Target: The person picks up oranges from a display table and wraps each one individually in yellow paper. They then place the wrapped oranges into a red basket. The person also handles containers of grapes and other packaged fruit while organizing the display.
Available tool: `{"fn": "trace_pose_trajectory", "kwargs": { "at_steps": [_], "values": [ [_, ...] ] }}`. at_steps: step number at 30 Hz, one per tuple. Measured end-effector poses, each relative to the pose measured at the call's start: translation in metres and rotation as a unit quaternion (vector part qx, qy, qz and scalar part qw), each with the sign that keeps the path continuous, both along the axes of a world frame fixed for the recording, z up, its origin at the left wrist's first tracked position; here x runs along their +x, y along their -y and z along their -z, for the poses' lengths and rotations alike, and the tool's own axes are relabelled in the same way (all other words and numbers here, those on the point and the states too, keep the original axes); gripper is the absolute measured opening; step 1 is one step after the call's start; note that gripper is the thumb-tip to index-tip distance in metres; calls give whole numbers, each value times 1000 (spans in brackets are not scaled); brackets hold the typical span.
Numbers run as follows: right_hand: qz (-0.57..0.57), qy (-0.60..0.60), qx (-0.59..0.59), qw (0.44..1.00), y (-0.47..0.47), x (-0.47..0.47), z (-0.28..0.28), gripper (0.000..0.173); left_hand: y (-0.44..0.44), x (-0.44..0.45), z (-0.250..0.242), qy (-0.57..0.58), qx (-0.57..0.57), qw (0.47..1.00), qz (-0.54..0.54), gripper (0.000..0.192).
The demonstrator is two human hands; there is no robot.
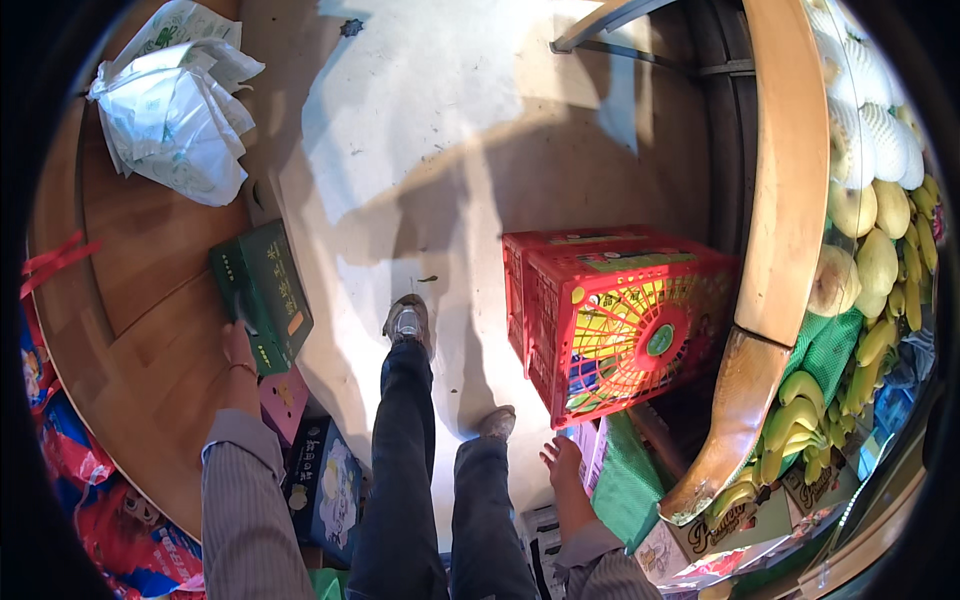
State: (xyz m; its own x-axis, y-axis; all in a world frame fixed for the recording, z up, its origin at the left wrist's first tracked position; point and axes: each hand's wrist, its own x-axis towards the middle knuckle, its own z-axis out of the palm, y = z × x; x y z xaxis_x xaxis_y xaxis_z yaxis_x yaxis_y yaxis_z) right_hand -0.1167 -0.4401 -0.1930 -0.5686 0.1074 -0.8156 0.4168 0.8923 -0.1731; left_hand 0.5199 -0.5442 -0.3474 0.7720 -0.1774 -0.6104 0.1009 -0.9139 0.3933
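My left hand [240, 346] is at the near-left side of a dark green carton [274, 289] that bears writing. The fingers are partly hidden there, so whether they grip the carton cannot be told. My right hand [562, 459] hangs with fingers apart and nothing held. Just beyond it stands a red plastic crate [540, 315] with a round lattice panel and packages inside. A green mesh cloth [626, 480] lies beside that hand. Below the left forearm are a pink box [285, 401] and a dark blue carton [324, 484].
A brown wooden counter [157, 315] runs along the left, with white plastic bags [176, 120] on it. To the right, a wooden rail [784, 172] borders bananas [791, 420], yellow melons [874, 262] and foam-netted fruit [855, 142]. My feet are on the pale floor [420, 97].
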Motion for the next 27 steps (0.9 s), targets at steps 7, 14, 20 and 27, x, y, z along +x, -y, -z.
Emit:
{"fn": "trace_pose_trajectory", "kwargs": {
  "at_steps": [7,14,20,27],
  "values": [
    [155,41,-72,984,-11,-36,12,50,85,-245,8,-90,-258,924,269,46],
    [93,90,-210,969,6,-64,55,32,123,-444,23,-234,-142,897,346,43],
    [97,172,-283,939,2,-65,49,31,70,-516,77,-256,-88,940,207,43],
    [95,159,-292,938,-4,-70,54,27,62,-519,117,-507,-94,853,85,26]
  ]
}}
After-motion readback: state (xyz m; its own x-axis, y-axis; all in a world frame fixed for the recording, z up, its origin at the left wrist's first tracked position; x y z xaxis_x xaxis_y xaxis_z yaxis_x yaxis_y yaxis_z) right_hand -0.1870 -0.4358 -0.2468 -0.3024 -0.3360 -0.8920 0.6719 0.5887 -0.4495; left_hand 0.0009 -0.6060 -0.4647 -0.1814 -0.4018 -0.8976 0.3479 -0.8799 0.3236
